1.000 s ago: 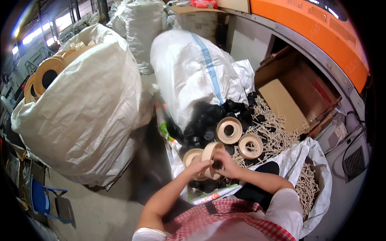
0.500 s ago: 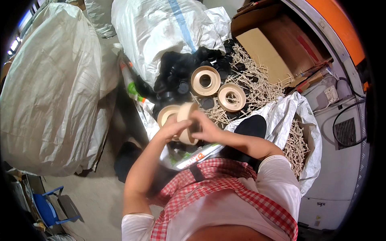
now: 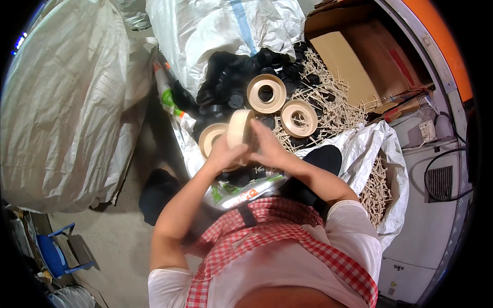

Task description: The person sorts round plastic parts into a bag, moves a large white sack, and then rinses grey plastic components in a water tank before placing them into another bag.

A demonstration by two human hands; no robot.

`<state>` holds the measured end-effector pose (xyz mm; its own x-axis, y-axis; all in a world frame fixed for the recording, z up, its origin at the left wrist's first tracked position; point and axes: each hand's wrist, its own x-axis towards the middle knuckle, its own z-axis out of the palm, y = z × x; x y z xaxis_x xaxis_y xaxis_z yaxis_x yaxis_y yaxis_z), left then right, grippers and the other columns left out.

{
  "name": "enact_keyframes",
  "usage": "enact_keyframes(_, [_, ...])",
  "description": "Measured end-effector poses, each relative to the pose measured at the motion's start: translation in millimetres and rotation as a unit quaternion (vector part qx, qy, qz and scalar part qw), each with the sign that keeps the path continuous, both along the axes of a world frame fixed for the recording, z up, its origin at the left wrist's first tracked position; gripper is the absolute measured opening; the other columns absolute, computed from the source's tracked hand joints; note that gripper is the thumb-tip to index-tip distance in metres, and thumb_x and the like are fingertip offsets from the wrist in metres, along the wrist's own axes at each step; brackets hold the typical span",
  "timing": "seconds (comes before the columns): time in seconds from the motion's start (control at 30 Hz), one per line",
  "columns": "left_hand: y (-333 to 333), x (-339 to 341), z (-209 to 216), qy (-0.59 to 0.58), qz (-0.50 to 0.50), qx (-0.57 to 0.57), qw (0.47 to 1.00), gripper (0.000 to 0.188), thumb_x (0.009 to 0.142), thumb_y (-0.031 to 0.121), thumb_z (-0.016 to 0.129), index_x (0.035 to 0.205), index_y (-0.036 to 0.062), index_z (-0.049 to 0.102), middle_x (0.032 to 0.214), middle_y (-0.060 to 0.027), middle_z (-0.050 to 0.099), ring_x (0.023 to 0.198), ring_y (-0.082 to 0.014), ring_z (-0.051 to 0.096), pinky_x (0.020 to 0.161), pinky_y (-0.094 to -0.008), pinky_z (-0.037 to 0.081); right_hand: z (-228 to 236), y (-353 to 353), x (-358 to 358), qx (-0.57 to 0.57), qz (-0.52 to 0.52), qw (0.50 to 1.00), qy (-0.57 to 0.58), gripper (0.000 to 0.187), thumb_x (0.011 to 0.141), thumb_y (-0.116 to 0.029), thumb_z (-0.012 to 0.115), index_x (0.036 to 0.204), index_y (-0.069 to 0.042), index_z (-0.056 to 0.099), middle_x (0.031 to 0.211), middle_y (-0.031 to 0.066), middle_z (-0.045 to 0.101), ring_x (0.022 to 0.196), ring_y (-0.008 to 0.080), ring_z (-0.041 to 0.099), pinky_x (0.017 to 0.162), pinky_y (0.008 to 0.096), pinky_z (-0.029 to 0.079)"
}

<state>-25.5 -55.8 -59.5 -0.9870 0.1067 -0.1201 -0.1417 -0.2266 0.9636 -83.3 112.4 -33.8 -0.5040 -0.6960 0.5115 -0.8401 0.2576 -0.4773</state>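
My left hand (image 3: 225,155) grips the near left side of a beige plastic ring (image 3: 238,129), thumb laid along its rim. The ring is tipped on edge. On its right side my right hand (image 3: 268,148) has its fingers closed against the rim, some of them hidden behind it. Partly under the hands lies another beige ring (image 3: 207,139). Farther off, a third ring (image 3: 266,107) with a round hole rests on black cup-like plastic parts (image 3: 222,77). One more ring (image 3: 287,128) sits to its right, thin beige sticks showing through its hole.
Thin beige sticks (image 3: 328,97) spread over the pile's right side, and more fill a white sack (image 3: 393,169). Large white sacks (image 3: 61,113) stand left and far (image 3: 200,36). A cardboard box (image 3: 344,56) lies far right, by a grey machine cabinet (image 3: 426,226). A blue stool (image 3: 51,255) stands lower left.
Both hands have moved the held ring a little farther from me, and it has turned in their grip. The other rings stay in place on the pile; the whole view has shifted slightly.
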Motion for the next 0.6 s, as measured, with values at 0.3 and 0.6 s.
enact_keyframes(0.3, [-51, -3, -24, -0.144, 0.246, 0.072, 0.956, 0.071, 0.076, 0.009, 0.049, 0.14, 0.0048, 0.018, 0.122, -0.017, 0.048, 0.102, -0.0236, 0.054, 0.084, -0.0326, 0.046, -66, 21, -89, 0.109, -0.256, 0.947, -0.163, 0.065, 0.072, -0.018, 0.068, 0.125, 0.002, 0.035, 0.087, 0.0119, 0.061, 0.084, 0.0261, 0.058, 0.08, 0.0343, 0.044])
enact_keyframes(0.6, [-57, 4, -45, -0.215, 0.194, -0.472, 0.833, 0.056, 0.076, 0.015, 0.051, 0.128, -0.0029, 0.039, 0.128, -0.0257, 0.041, 0.118, -0.0389, 0.041, 0.101, -0.0401, 0.031, -109, 16, -149, 0.348, -0.282, 0.894, 0.017, 0.064, 0.067, -0.015, 0.064, 0.124, -0.001, 0.039, 0.099, 0.0175, 0.056, 0.099, 0.0303, 0.051, 0.092, 0.0436, 0.03])
